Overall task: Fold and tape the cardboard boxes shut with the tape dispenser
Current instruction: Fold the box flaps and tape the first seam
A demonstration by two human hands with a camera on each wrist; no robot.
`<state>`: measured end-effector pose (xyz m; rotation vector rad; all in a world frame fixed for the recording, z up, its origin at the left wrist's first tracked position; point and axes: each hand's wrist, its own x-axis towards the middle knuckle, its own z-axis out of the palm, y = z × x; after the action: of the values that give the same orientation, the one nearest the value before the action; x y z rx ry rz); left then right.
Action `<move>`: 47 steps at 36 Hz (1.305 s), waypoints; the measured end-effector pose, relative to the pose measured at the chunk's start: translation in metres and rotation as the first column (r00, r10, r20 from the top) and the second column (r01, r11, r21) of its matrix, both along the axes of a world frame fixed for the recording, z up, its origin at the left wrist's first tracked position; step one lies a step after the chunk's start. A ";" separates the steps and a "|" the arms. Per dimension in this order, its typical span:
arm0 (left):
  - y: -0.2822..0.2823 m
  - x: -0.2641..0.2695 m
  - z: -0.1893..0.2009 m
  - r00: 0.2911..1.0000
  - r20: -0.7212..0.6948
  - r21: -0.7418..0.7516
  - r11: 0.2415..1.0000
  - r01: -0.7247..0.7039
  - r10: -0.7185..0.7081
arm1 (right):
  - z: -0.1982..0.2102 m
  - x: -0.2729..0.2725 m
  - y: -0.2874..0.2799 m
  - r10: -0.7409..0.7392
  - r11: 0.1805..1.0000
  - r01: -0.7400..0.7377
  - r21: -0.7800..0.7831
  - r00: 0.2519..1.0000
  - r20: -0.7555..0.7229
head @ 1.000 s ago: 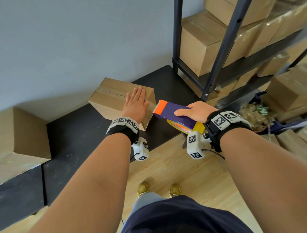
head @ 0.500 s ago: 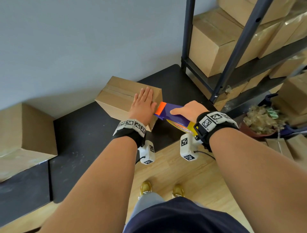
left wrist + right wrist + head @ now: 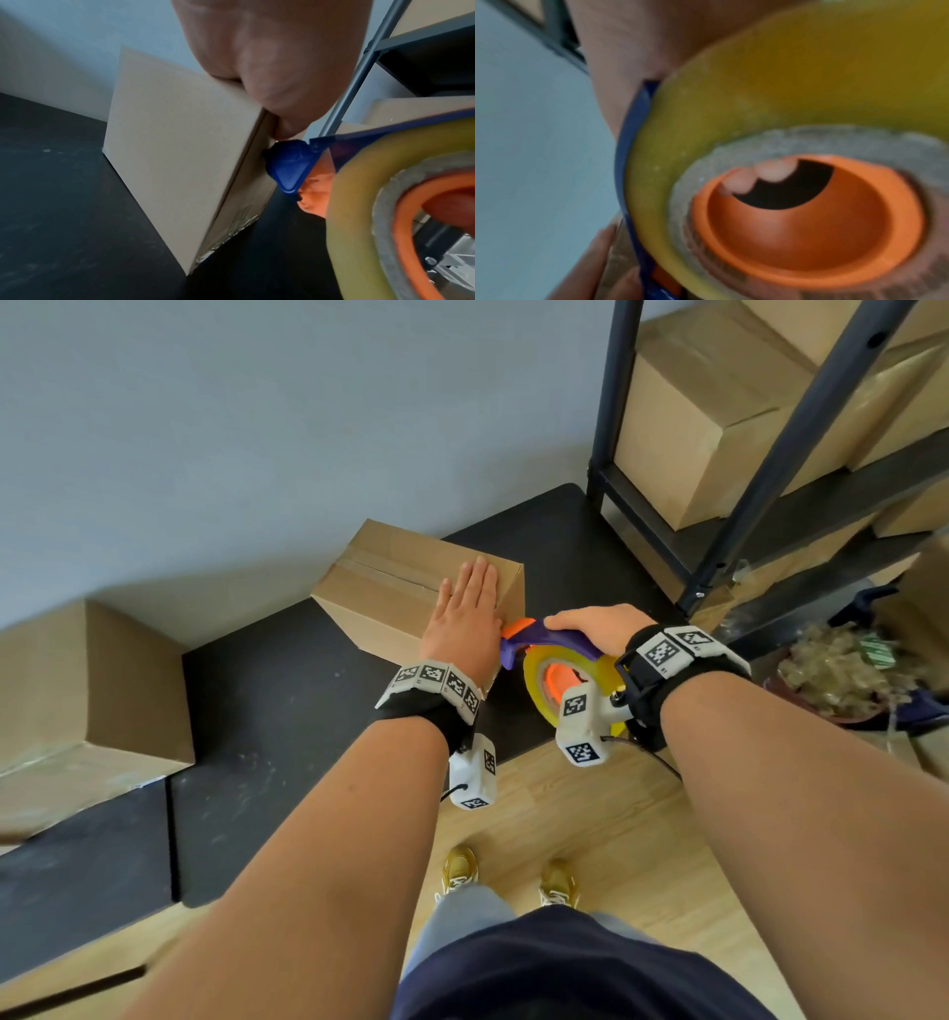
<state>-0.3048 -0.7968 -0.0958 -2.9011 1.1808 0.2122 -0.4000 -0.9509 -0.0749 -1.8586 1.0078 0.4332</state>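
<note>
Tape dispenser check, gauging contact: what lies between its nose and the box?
Nothing: in the left wrist view the tape dispenser nose sits against the box edge.

Soft, even daylight fills the head view, bright on the wall (image 3: 257, 428), with a pale shadow behind the cardboard box (image 3: 390, 588). Straight lines of the shelf frame (image 3: 785, 454) bend toward the edges. The right wrist view is blurred throughout, the tape roll (image 3: 731, 121) smeared; the left wrist view is sharper, its near edge soft.
</note>
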 end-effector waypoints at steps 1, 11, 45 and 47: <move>0.000 0.000 0.000 1.000 -0.011 -0.003 1.000 -0.006 0.006 | 0.001 -0.001 0.000 -0.021 0.999 0.022 0.031 1.000 -0.008; -0.015 -0.012 -0.009 0.993 0.034 -0.111 0.988 -0.110 0.114 | 0.011 -0.003 -0.008 0.078 0.996 -0.082 -0.038 0.991 -0.109; 0.048 0.017 0.032 0.981 -0.080 -0.058 0.982 -0.181 0.176 | 0.040 -0.015 0.011 -0.129 0.967 0.152 -0.203 0.984 0.124; 0.057 0.013 0.031 0.975 -0.146 -0.003 0.985 -0.170 0.168 | 0.044 -0.014 0.015 -0.137 0.968 0.163 -0.190 0.980 0.142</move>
<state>-0.2921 -0.7394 -0.0646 -3.0462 0.9527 0.4247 -0.4135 -0.9361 -0.0313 -1.9441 1.1295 0.1225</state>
